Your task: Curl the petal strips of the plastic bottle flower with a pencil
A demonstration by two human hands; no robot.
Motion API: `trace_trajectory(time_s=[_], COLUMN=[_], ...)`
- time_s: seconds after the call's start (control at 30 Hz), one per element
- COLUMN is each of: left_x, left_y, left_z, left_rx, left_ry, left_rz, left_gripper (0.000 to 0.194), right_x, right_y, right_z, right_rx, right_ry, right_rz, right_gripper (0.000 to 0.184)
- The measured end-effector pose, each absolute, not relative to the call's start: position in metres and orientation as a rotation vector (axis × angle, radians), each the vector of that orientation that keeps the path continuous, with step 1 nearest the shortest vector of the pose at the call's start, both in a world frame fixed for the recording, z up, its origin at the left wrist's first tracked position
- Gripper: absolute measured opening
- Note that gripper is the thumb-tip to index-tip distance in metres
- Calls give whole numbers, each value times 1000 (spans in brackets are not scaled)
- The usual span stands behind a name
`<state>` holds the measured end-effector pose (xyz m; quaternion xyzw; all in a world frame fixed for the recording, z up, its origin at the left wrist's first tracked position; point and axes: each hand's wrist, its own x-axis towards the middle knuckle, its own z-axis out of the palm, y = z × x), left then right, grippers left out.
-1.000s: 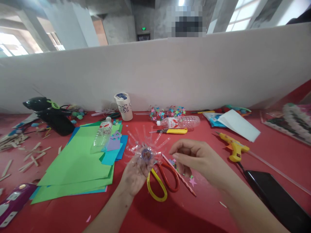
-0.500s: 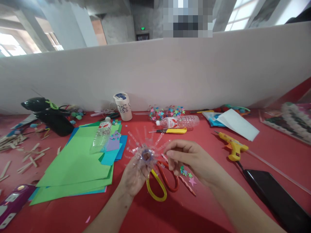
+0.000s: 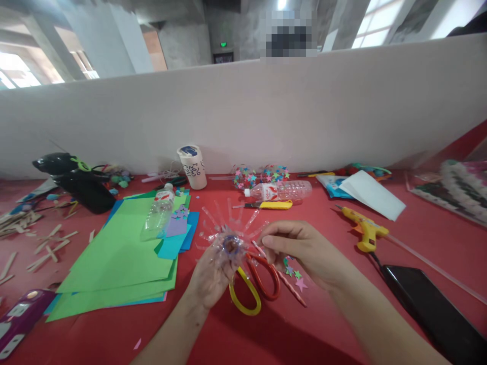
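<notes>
A clear plastic bottle piece (image 3: 230, 246), cut into thin strips that fan outward around a bluish ring, rests in the palm of my left hand (image 3: 213, 276); its fingers curl up beneath it. At the tips of the right-hand strips, my right hand (image 3: 294, 248) has thumb and forefinger pinched together, seemingly on a strip end. Under both hands lie scissors with a yellow and a red handle (image 3: 268, 281), their blades hidden. A pink striped pencil-like stick (image 3: 292, 290) slants beside them, with several small foam stars (image 3: 300, 284) close to my right hand.
Behind lie a yellow cutter knife (image 3: 276, 205) and a clear bottle (image 3: 291, 190). Coloured sheets (image 3: 117, 253) carry another bottle (image 3: 158, 215) on the left. To the right are a yellow glue gun (image 3: 367, 230) and a black phone-like slab (image 3: 429, 304). A white partition (image 3: 243, 116) closes the back.
My right hand has moved slightly left, up to the strips, and its fingertips have drawn together there. My left hand keeps holding the cut bottle piece almost in place.
</notes>
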<state>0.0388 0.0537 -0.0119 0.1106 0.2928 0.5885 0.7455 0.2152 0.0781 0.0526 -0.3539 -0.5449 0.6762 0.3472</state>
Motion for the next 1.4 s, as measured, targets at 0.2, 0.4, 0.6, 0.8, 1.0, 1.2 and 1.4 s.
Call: trace_trajectory(time_s=[0.2, 0.4, 0.6, 0.8, 1.0, 1.2, 1.4], left_x=[39, 38, 38, 37, 38, 38, 38], left_y=[52, 52, 53, 53, 53, 53, 53], left_z=[-13, -15, -16, -16, -11, -12, -17], left_rx=[310, 306, 305, 269, 226, 222, 272], left_ry=[636, 653, 637, 640, 651, 646, 595], left_rz=[1279, 1284, 1286, 1279, 1284, 1279, 1272], left_gripper=[18, 19, 21, 25, 24, 25, 23], right_x=[216, 216, 218, 220, 221, 221, 219], right_y=[78, 78, 79, 81, 81, 81, 80], right_z=[54, 54, 55, 56, 55, 57, 56], right_rx=[-882, -883, -902, -879, -907, -940, -874], right_ry=[-1425, -1426, -1480, -1487, -1501, -1524, -1467], right_rz=[1811, 1840, 1843, 1830, 1808, 1775, 1828], right_gripper=[9, 9, 10, 7, 13, 10, 10])
